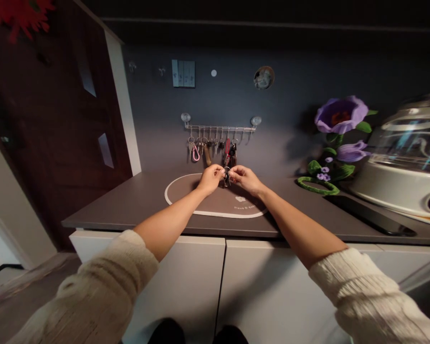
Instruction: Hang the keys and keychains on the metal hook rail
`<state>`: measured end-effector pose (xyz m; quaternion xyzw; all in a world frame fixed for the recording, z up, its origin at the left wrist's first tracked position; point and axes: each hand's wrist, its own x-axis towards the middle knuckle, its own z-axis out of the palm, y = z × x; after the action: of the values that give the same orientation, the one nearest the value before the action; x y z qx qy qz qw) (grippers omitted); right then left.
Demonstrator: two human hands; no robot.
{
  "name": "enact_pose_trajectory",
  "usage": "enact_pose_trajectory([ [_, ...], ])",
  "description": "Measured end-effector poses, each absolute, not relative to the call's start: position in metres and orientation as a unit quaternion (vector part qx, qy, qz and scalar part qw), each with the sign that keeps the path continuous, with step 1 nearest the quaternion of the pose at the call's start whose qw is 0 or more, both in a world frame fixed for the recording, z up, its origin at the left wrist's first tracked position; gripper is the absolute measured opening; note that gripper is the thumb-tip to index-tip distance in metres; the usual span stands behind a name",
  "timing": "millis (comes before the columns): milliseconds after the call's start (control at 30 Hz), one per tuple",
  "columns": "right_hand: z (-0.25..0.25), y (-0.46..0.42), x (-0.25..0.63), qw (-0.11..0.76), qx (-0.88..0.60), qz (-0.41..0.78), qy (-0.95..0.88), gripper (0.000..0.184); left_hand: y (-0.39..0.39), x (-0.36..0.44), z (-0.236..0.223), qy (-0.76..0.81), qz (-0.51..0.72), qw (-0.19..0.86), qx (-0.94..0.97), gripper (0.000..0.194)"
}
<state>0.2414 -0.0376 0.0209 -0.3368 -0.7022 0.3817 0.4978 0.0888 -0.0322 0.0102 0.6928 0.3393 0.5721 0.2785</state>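
Both hands meet above the brown oval mat [186,191] and pinch a small bunch of keys on a ring [226,177]. My left hand [211,177] grips it from the left side, fingers closed. From the right, my right hand [246,178] pinches the same ring between thumb and fingers. Dark keys hang down between the fingertips; their details are too small to make out. Behind the hands, a clear hook rail [220,128] on the wall bears several key bunches, among them a pink loop [196,153] and a red strap [227,145].
The mat lies on a dark countertop [129,200] above white cabinet doors [186,272]. At the right are purple felt flowers [340,117], a black phone-like slab [372,217] and a pale appliance with a clear lid [401,181]. A switch plate [183,74] is on the wall.
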Motion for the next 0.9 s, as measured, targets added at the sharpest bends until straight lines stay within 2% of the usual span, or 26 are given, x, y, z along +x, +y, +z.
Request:
enact_pose_trajectory([
  [233,0.019,-0.031,0.243,0.539,-0.311,0.401,-0.672,0.029,-0.028,0.087,0.006,0.347,0.574,0.204,0.713,0.009],
  [433,0.020,-0.032,0.247,0.566,-0.309,0.413,-0.643,0.029,-0.032,0.085,0.004,0.374,0.514,0.123,0.762,0.014],
  [900,0.040,-0.038,0.263,0.628,-0.344,0.422,-0.557,0.029,-0.026,0.085,-0.004,0.396,0.469,0.092,0.784,0.020],
])
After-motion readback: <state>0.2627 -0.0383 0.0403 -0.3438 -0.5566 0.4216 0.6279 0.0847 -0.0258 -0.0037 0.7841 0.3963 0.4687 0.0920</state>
